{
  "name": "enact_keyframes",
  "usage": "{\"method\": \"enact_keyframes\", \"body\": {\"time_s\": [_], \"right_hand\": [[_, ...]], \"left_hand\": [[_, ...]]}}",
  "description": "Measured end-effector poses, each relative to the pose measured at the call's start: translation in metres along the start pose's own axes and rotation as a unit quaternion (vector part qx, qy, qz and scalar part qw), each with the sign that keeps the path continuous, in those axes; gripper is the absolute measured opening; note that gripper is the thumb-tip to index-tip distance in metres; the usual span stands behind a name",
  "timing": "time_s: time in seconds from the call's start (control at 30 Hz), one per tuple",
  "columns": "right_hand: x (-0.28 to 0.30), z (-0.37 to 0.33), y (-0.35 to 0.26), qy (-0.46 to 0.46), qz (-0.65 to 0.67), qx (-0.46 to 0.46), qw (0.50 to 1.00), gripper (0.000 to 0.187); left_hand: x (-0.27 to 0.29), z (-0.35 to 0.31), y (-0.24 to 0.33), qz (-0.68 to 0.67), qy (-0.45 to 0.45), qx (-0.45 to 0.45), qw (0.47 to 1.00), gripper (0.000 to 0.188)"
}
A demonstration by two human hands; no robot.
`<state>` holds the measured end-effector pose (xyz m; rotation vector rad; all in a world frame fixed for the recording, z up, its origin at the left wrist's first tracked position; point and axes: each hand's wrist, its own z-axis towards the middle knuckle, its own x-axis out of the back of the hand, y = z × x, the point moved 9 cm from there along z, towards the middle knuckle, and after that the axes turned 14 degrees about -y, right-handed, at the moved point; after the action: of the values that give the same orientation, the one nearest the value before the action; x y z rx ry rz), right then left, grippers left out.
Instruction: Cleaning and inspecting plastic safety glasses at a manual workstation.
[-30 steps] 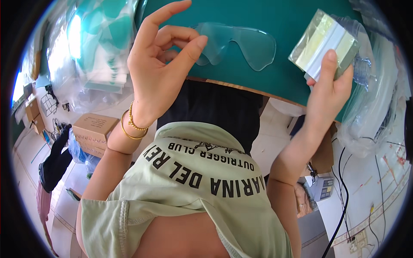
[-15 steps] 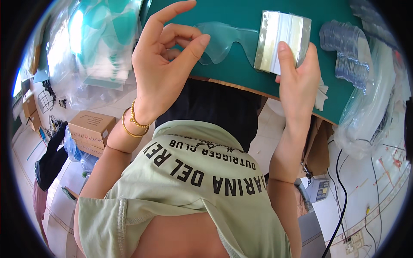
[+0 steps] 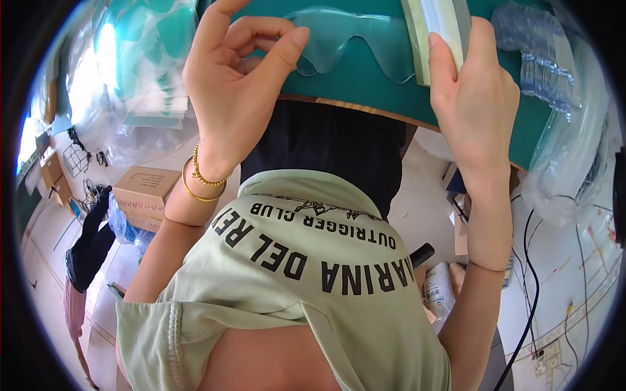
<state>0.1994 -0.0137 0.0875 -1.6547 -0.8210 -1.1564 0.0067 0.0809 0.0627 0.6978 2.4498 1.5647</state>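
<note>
My left hand [image 3: 235, 85] is closed in a pinch, thumb against finger, at the left end of a clear, curved eye-shield lens [image 3: 326, 49]. The lens has a notch at its middle and is held over the green tabletop [image 3: 372, 101]. In my right hand [image 3: 473, 98] is a flat rectangular piece [image 3: 447, 26], white and pale yellow with a shiny edge. My thumb lies on its face and the fingers go behind it. It is tilted beside the lens's right end, and its upper part is cut off by the picture edge.
Clear plastic bags and sheets [image 3: 153, 85] are piled at the left. To the right lies a row of stacked clear lenses [image 3: 538, 49] beside a clear plastic bag [image 3: 561, 150]. Cardboard boxes [image 3: 147, 186] stand on the floor at left, and black cables [image 3: 531, 280] run at right.
My right hand has moved right and turned the flat piece to a steeper tilt beside the lens. The left hand keeps its pinch, shifted slightly up and left in the picture.
</note>
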Motion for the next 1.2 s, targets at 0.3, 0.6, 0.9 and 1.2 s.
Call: {"method": "enact_keyframes", "body": {"time_s": [0.3, 0.6, 0.9, 1.2], "right_hand": [[-0.011, 0.000, 0.036, -0.022, 0.265, -0.045, 0.963, 0.037], [-0.034, 0.028, -0.020, -0.077, 0.253, -0.007, 0.964, 0.033], [-0.020, 0.038, -0.005, -0.049, 0.325, 0.000, 0.945, 0.038], [-0.041, 0.033, -0.049, -0.086, 0.215, 0.053, 0.971, 0.029]], "left_hand": [[0.009, 0.003, -0.016, 0.052, -0.091, -0.236, 0.966, 0.051], [0.012, 0.004, -0.021, 0.054, -0.084, -0.207, 0.973, 0.051], [0.017, 0.007, -0.027, 0.065, -0.088, -0.168, 0.980, 0.050], [0.017, 0.009, -0.031, 0.083, -0.098, -0.161, 0.979, 0.050]]}}
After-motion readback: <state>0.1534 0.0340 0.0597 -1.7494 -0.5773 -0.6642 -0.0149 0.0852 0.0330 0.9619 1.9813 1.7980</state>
